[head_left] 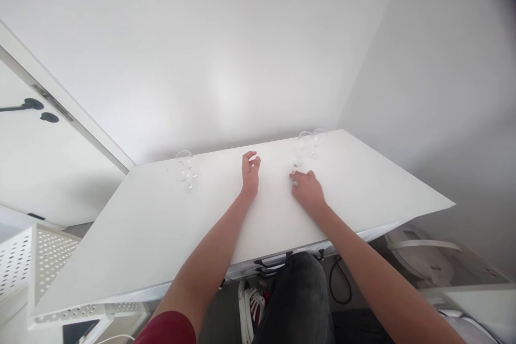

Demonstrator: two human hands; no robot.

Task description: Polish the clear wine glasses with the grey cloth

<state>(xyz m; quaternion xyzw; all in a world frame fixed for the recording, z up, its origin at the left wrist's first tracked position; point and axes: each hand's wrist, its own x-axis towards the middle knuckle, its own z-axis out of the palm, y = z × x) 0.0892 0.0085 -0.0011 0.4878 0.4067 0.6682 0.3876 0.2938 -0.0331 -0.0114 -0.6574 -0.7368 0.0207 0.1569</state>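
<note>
Right hand: palm down above the white table [363, 172], the right hand [308, 189] has its fingers bent and drawn together at the tips; whether they grip clear glass or merely touch it, one cannot tell.
Near glass: a clear stemmed glass [301, 149] just beyond the right fingertips; its foot is hard to make out.
Long axis: in this view it runs away from the right fingertips, leaning slightly rightward; the glass appears upright.
Nearer hand: the right; the left lies farther off, to the glass's left.
Second glass: another stemmed glass [317, 141], close beside the first, beyond the right hand and farther right.
Left hand: the left hand [250, 176] has its fingers loosely curled and parted, with nothing visible in its grasp.
Left glassware: clear glassware [184, 167], well apart to the left of the left hand.
</note>
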